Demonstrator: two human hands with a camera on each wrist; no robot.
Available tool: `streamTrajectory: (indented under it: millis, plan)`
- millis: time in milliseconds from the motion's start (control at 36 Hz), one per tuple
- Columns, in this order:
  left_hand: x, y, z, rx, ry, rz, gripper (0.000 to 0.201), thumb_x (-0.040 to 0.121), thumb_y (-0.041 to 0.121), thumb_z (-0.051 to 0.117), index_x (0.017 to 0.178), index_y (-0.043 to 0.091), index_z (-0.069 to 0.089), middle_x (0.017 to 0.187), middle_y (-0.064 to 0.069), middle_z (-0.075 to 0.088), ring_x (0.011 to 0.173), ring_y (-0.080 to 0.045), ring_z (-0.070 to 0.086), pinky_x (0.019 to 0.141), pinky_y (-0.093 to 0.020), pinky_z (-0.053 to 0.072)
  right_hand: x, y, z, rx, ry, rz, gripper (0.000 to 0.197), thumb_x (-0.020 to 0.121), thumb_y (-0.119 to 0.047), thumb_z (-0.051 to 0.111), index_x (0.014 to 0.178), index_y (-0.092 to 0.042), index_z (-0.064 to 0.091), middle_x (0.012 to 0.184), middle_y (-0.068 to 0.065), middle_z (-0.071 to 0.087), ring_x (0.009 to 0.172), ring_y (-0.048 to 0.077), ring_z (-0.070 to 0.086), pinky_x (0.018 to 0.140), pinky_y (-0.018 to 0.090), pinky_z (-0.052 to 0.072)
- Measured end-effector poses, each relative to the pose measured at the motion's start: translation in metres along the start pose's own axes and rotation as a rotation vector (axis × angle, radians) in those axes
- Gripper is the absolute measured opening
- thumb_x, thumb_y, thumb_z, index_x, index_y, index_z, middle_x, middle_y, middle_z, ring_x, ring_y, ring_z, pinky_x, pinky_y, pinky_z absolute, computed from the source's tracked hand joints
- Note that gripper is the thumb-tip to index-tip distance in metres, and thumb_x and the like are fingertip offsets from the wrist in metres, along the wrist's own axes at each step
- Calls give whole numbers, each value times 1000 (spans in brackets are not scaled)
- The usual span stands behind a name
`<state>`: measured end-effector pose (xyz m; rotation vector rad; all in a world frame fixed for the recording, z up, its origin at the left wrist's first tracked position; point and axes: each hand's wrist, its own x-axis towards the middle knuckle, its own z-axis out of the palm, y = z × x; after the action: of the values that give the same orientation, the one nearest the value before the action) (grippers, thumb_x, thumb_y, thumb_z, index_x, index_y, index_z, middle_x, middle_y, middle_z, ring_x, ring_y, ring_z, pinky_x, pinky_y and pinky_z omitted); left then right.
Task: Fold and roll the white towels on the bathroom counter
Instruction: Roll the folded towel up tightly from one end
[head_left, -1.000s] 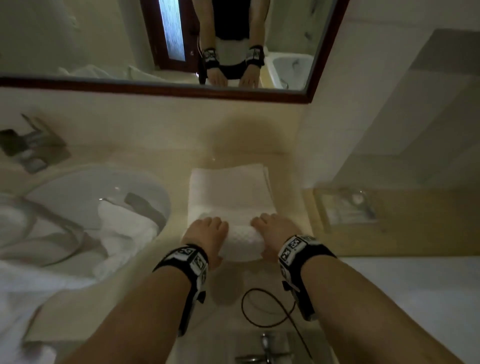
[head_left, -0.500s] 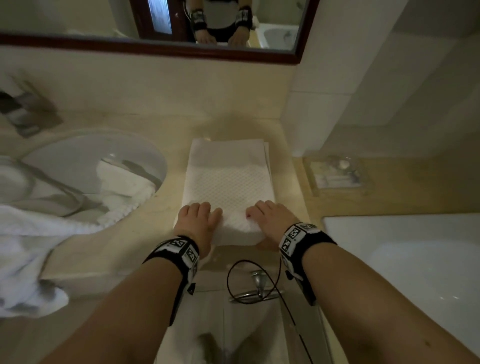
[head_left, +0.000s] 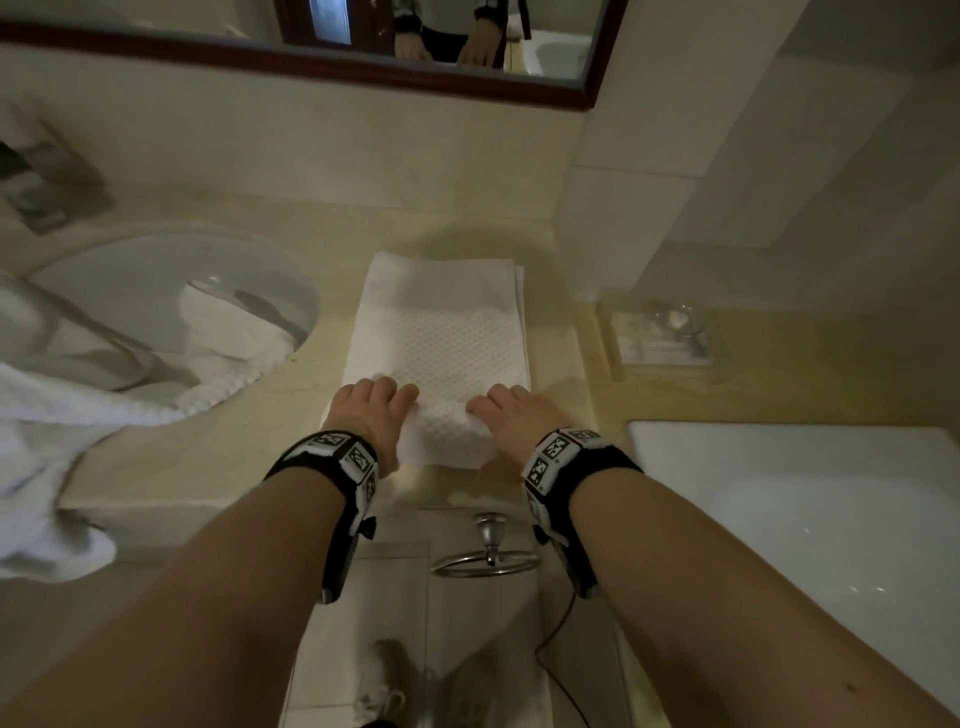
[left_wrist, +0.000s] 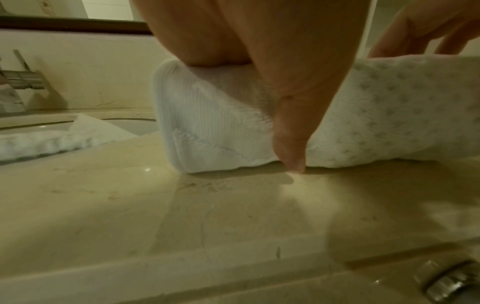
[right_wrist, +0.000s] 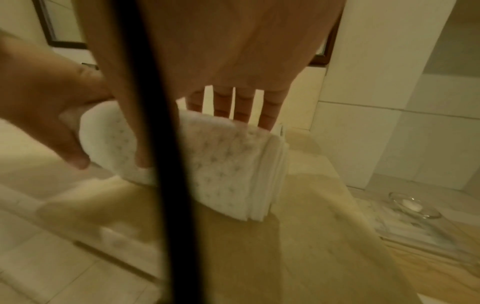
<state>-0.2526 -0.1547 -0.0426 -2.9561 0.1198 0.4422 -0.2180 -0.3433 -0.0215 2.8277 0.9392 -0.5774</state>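
- White waffle-textured folded towel (head_left: 441, 338) lies flat on the glossy beige marble counter (head_left: 249, 431), its near end rolled into a cylinder.
- Left hand (head_left: 371, 410) and right hand (head_left: 514, 415) curl around that roll's two ends.

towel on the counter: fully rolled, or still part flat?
Partly rolled. The towel has a roll only at its near end, under the left hand and right hand; the rest lies flat toward the wall.

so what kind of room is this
A bathroom, quite possibly a hotel's: a round sink sunk into a beige stone counter, a framed wall mirror above it, and a white bathtub to the right.
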Motion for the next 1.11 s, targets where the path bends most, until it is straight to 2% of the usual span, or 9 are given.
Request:
streamTrajectory:
  millis: [250,417,528,583,667,778,861,1000,1111]
  plan:
    - [8,-15,-6,-120,13,70,79,73,53,67,139,27,32,135,2,43,122,-21,44,102,-31,36,16,-6,-3,-4,63,29,50,89,-40,56,132,-20,40,128,4,46,115,25,45,91,35,38]
    - [17,-23,-13,-80,83,95,82,72,60,62,140,29,30,139,4,39,127,-20,39,106,-31,29,44,1,-26,-37,-85,68,31,93,-24,45,122,-16,51,118,8,58,103,26,57,71,30,39]
    - [16,-26,-9,79,48,142,91,79,53,58,149,25,8,150,-3,16,137,-25,21,112,-36,16,58,7,-32,15,-147,91,42,95,-23,44,136,-15,41,125,11,54,110,28,54,77,33,42]
    - [22,-28,-8,77,24,122,89,80,46,57,149,25,6,150,-3,17,137,-25,21,112,-36,16,61,9,-32,-17,-69,83,46,94,-23,45,139,-16,38,133,11,44,119,28,45,86,36,42]
    - [36,-31,-13,-54,29,69,82,75,47,58,145,26,20,141,1,32,129,-22,32,107,-33,24,59,3,-29,-73,119,32,51,94,-21,43,143,-20,28,139,8,31,124,28,34,96,39,35]
    - [53,-34,-21,-189,11,5,69,71,45,60,132,24,35,131,1,43,122,-22,41,100,-31,32,53,1,-18,-16,260,-130,39,80,-23,59,118,-15,56,108,10,56,98,32,55,82,43,46]
    - [63,-36,-25,-230,-18,-22,57,74,40,60,124,22,39,129,-2,45,119,-23,43,96,-30,33,57,12,-11,-3,171,-161,65,66,-47,75,119,-15,57,112,10,57,99,31,55,87,46,48]
    - [71,-38,-29,-247,-45,-42,50,73,42,49,118,20,42,123,-2,50,110,-22,46,81,-27,29,70,17,-24,-43,126,-184,61,84,-31,61,139,-18,37,133,5,42,117,29,41,100,36,33]
    - [70,-36,-31,-216,-3,-11,68,62,45,37,126,24,38,130,2,39,120,-20,38,96,-31,28,84,23,-34,-8,82,-169,55,90,-33,56,140,-22,36,132,5,44,114,29,48,93,37,40]
